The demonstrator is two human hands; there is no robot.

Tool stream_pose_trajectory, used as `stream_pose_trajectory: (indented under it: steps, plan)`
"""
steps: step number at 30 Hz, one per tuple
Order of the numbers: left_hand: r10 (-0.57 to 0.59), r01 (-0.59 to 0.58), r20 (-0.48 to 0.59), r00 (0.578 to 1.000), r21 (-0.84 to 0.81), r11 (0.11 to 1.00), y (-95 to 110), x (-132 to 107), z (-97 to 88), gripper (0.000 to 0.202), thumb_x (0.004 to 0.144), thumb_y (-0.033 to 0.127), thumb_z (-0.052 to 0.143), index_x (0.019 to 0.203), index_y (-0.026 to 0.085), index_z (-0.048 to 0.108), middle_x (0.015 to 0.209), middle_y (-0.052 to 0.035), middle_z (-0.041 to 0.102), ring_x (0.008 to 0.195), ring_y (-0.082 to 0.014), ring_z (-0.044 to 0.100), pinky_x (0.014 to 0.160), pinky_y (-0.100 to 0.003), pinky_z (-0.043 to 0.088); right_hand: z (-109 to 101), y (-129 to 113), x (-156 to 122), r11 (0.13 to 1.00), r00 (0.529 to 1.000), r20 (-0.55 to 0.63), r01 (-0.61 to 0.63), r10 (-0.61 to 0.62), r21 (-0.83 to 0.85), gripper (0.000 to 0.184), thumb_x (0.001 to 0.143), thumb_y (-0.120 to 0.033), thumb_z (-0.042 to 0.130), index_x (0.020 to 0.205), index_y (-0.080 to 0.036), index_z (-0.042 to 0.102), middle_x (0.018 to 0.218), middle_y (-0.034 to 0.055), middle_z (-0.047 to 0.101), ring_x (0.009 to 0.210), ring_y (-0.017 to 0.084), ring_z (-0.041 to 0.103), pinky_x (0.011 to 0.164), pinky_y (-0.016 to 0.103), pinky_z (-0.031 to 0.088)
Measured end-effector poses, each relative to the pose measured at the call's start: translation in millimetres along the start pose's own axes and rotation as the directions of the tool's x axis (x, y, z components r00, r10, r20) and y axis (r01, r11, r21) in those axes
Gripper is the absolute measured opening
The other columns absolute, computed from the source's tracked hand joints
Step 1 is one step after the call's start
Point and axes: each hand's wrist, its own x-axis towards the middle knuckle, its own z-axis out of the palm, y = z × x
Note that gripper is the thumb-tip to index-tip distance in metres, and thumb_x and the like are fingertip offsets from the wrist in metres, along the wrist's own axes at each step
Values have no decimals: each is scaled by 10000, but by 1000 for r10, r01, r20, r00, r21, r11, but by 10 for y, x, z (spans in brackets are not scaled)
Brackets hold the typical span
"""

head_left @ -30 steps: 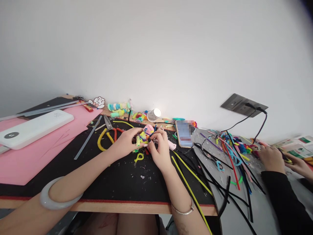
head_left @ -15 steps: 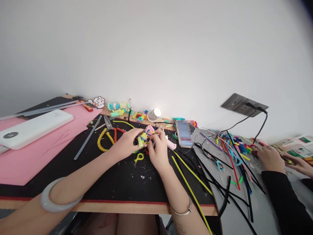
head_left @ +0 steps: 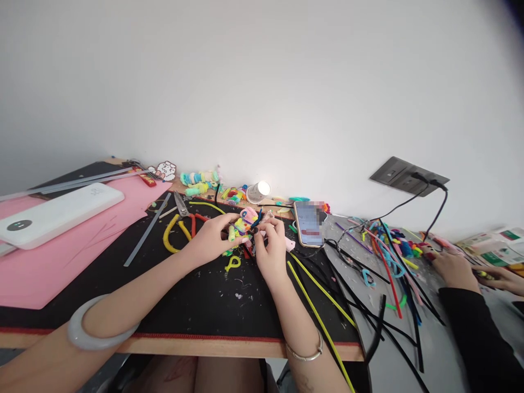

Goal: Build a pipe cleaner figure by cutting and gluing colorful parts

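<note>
A small pipe-cleaner doll, with a pink head and a yellow and multicoloured body, is held up over the black mat by my left hand, thumb and fingers closed around its side. Just right of it, my right hand has its fingertips pinched on a dark blue strand beside the doll's head. The tips partly hide where strand and doll meet. Below them a looped yellow-green pipe cleaner lies on the mat. Scissors with red handles and a curved yellow piece lie left of the doll.
A phone leans behind my right hand, near a paper cup. To the left are pink paper and a white power bank. Pipe cleaners spread rightward, where another person's hands work.
The doll has turned in my left hand, and more of its head shows. My right hand has shifted slightly right, and the dark blue strand now stands out beside the head.
</note>
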Motion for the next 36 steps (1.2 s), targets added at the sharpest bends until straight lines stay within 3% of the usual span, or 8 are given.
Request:
stream_pose_trajectory:
  steps: [11,21,36]
  plan:
    - [68,-69,14,998,150,986,0,-4,-16,548,718,484,613,1157,173,514,1155,-111,583,1007,-269,590,837,-395,520,18,9,4,1000,1000,1,27,-27,8,133,801,-136,507,811,-186,629,979,82,482,928,199,508,826,372,435]
    - [109,-113,33,994,220,969,-13,-8,-24,508,732,468,603,1148,185,535,1167,-111,574,1026,-274,577,869,-396,496,33,-2,-7,998,998,-3,60,-60,35,124,783,-111,497,762,-191,589,957,70,471,894,190,513,870,424,429]
    - [16,-16,62,998,-6,1000,9,-7,-7,523,695,426,656,1149,188,548,1138,-85,604,995,-264,606,815,-378,531,13,-59,19,994,999,-46,-23,28,103,68,702,-127,553,706,-191,575,892,41,437,871,181,490,804,359,428]
